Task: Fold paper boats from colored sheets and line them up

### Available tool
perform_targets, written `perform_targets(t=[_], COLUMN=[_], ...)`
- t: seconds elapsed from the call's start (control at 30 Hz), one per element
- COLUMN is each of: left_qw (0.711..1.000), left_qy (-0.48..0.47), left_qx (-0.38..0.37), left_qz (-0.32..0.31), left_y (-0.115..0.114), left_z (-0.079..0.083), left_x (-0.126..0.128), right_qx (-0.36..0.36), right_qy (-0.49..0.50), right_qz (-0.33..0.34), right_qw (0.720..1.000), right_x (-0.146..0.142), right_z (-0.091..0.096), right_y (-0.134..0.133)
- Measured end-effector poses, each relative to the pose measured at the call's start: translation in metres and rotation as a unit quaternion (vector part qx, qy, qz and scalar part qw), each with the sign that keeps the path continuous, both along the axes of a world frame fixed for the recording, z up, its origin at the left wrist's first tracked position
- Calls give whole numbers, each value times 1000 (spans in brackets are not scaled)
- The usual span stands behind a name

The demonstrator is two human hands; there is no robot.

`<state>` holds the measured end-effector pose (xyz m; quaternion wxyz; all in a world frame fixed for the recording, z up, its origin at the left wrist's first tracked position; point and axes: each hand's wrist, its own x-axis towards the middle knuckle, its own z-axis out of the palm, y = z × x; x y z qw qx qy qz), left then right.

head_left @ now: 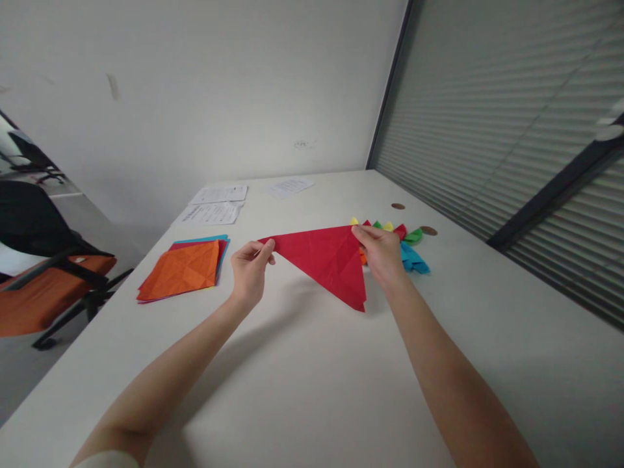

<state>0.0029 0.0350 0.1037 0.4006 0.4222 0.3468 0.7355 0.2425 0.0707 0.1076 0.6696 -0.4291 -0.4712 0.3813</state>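
Note:
A red cloth (pixel 326 257), folded into a triangle, is stretched between my two hands above the white table (pixel 302 403). My left hand (pixel 251 266) pinches its left corner between thumb and fingers. At the upper right, my right hand (pixel 380 250) grips another corner, and the third corner hangs down toward the tabletop. Behind my right hand lie several small folded cloths in yellow, red, green, orange and blue, among them a blue cloth (pixel 413 259) and a green cloth (pixel 414 236). My right hand partly hides them.
Left of my left hand lies a stack of flat cloths with an orange cloth (pixel 182 270) on top. Printed papers (pixel 213 212) rest at the table's far left. A chair (pixel 53 253) stands beyond the left edge. Window blinds (pixel 487 130) run along the right.

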Motion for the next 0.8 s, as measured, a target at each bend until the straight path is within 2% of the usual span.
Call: perform_targets(t=[0.37, 0.8], left_qw=[1000, 999], left_qy=[-9, -45], left_qx=[-5, 3], left_qz=[-1, -11], left_y=[0, 1], left_z=[0, 2], left_x=[1, 1], right_qx=[2, 9], right_qy=[0, -9], right_qz=[-4, 4], right_qw=[1000, 1000], right_x=[-2, -2], right_z=[4, -3], right_y=[-3, 1])
